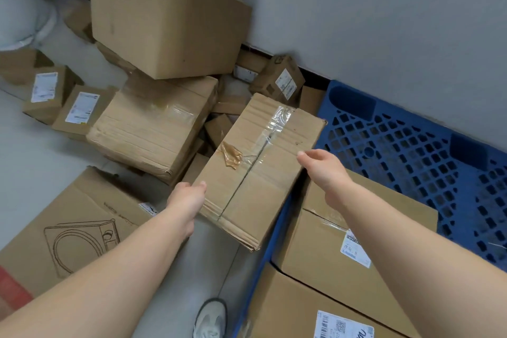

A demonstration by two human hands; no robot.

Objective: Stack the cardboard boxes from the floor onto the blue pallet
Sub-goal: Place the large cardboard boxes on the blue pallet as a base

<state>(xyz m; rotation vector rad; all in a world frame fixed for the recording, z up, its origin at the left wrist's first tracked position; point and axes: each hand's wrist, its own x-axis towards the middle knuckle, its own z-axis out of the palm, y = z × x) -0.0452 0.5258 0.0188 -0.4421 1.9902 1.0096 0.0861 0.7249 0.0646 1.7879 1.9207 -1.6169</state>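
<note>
Blue plastic lattice pallet (411, 145) on the pale grey floor (33, 162), bearing two labelled brown cardboard boxes (323, 252); loose brown cartons (153, 129) lie heaped to its left.

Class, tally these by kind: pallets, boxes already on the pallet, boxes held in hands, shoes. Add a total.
Blue plastic grid pallet: 1
Labelled brown cardboard boxes on it: 2
Taped brown cardboard box held by left hand and right hand: 1
Grey shoe: 1
Total: 5

white sack (19, 8) top left, grey shoe (210, 318) below, grey wall (384, 8) behind
</note>
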